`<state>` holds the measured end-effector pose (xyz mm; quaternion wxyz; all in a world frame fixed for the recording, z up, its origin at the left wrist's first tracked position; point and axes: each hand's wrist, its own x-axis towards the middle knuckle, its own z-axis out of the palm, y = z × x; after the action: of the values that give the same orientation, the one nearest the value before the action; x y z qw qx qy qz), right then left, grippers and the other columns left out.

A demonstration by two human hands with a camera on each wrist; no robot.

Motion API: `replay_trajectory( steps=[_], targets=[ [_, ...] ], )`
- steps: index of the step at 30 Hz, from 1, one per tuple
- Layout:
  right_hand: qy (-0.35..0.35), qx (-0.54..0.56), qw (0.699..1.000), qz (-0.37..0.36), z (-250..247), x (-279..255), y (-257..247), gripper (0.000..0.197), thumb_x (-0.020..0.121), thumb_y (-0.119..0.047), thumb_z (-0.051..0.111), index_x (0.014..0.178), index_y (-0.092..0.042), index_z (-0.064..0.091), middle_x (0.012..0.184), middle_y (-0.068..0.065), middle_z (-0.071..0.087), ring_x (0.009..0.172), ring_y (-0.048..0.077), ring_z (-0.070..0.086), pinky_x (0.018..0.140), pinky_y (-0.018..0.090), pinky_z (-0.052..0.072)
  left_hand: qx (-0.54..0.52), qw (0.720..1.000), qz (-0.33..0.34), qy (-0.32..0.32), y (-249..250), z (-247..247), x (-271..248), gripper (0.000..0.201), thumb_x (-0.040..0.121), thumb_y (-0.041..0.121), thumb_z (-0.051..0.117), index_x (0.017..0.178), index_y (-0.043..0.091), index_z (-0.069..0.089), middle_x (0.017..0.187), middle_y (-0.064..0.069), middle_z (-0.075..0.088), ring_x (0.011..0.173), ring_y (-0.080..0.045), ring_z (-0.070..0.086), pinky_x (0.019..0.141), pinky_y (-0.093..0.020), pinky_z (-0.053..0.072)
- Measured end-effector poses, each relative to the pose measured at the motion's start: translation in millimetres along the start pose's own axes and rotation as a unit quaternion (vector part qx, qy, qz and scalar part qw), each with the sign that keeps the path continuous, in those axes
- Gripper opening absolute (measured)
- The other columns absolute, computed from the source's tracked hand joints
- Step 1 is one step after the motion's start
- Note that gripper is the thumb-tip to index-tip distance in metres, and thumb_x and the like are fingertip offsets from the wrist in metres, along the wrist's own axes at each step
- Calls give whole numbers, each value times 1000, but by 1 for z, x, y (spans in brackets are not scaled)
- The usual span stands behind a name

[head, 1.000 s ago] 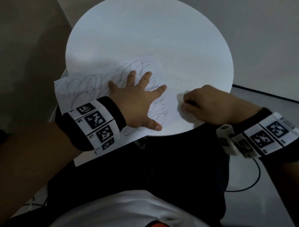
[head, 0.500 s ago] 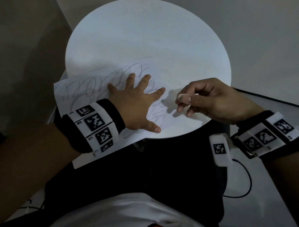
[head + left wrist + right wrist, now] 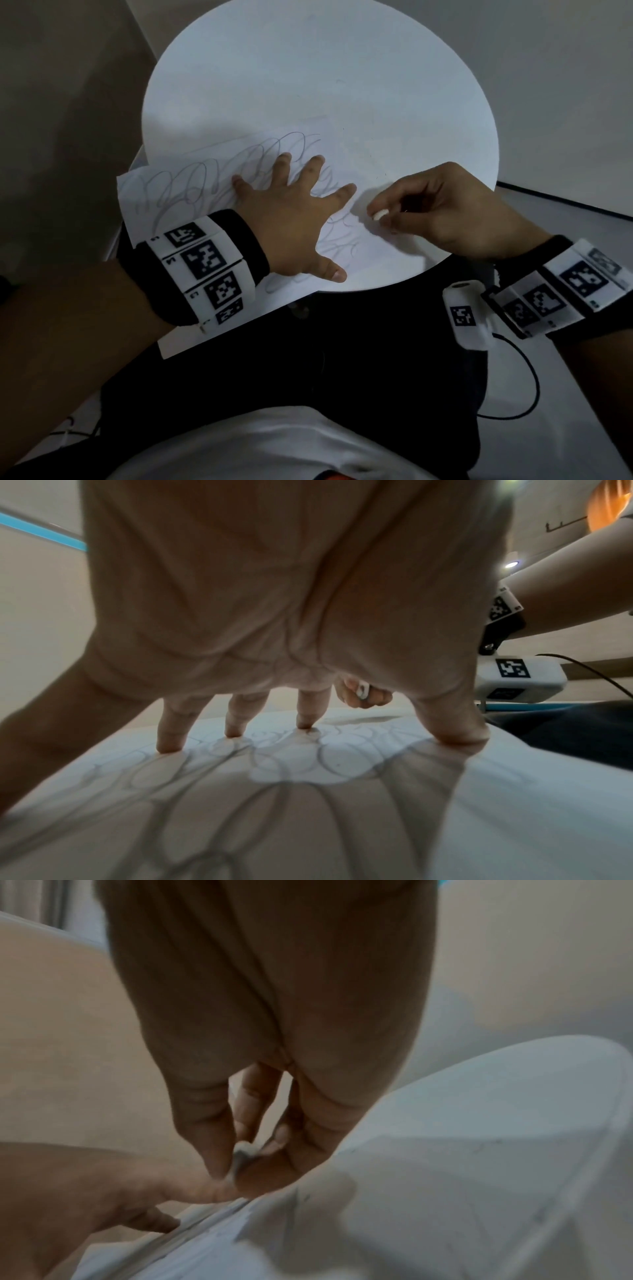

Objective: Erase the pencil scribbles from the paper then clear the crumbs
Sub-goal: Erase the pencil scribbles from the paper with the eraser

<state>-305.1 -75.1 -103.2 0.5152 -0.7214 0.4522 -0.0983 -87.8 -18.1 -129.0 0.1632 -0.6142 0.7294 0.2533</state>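
Eraser above the paper
Left hand (image 3: 294, 219) flat on paper (image 3: 342, 161), hiding scribbles (image 3: 191, 185); right hand (image 3: 442, 212) pinches half-hidden eraser (image 3: 379, 215) just beside.

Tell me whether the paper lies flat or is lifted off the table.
Mostly flat: the left hand presses the paper down with spread fingers. Its near-left part overhangs the round table.

round white table (image 3: 308, 68) bears a scribbled paper (image 3: 191, 178) overhanging its edge.

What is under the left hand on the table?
The left hand presses spread fingers on the paper, over pencil scribbles. Marks beneath the palm are covered.
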Motion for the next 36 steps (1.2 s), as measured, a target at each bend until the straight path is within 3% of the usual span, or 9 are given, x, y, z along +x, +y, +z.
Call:
replay_trajectory(
  steps=[5,7,10,14,22,24,27,31,36],
  targets=[
    [-3,-91,996,12,4,-2,-3,12,78,-12,82,84,-22,78,83,2,76,79,26,72,84,45,59,1,1000,-1,-2,1,-1,0,118,64,91,58,153,55,-11,164,5,-27,151,-37,-21,105,-83,15],
    [-3,-120,993,7,5,-2,-5,14,78,-11,82,80,-21,72,81,-2,75,76,19,72,79,41,58,0,1000,0,-3,1,-1,0,119,63,91,58,153,55,-11,164,5,-27,151,-37,-21,105,-84,15],
    [-24,-81,996,1,8,-4,-8,22,81,-8,81,93,-22,69,83,0,71,79,18,73,80,34,59,-6,1000,-2,-5,1,-1,0,118,63,91,59,153,55,-10,164,5,-27,151,-36,-22,105,-83,14],
    [-50,-68,996,10,7,-1,-6,21,83,-12,80,99,-24,75,92,0,76,92,17,74,94,42,57,-8,1000,-3,-5,1,-1,0,119,64,91,59,153,55,-11,164,5,-28,151,-36,-22,106,-83,13],
    [-24,-134,990,-38,8,3,-5,19,90,-16,73,101,-32,76,87,-27,69,81,-3,66,74,7,43,-4,1000,-2,2,1,-2,0,118,64,90,59,153,55,-10,165,4,-26,151,-37,-20,105,-83,15],
    [-14,-147,987,-56,10,3,-5,19,91,-14,72,97,-32,75,83,-24,68,76,2,65,69,11,44,-4,1000,0,5,0,-1,0,118,64,90,59,153,55,-9,165,4,-25,151,-37,-20,105,-84,15],
    [18,-156,985,-71,9,4,-2,20,92,-16,70,94,-36,74,89,-10,69,77,14,65,72,29,51,-5,1000,2,5,0,-1,0,118,64,90,59,153,54,-9,165,4,-25,151,-37,-20,105,-84,14],
    [37,-184,980,-64,8,8,1,26,96,-20,64,105,-43,69,93,-12,65,83,6,60,72,12,42,-3,1000,5,6,-1,0,0,118,64,91,58,152,56,-13,165,3,-25,151,-38,-20,105,-84,14],
    [24,-193,980,-50,15,4,-4,9,89,-25,74,94,-32,73,76,-14,66,68,5,59,64,10,41,-4,1000,9,12,-2,2,1,116,64,92,57,152,57,-9,165,4,-25,151,-38,-20,107,-83,12]
  ],
)
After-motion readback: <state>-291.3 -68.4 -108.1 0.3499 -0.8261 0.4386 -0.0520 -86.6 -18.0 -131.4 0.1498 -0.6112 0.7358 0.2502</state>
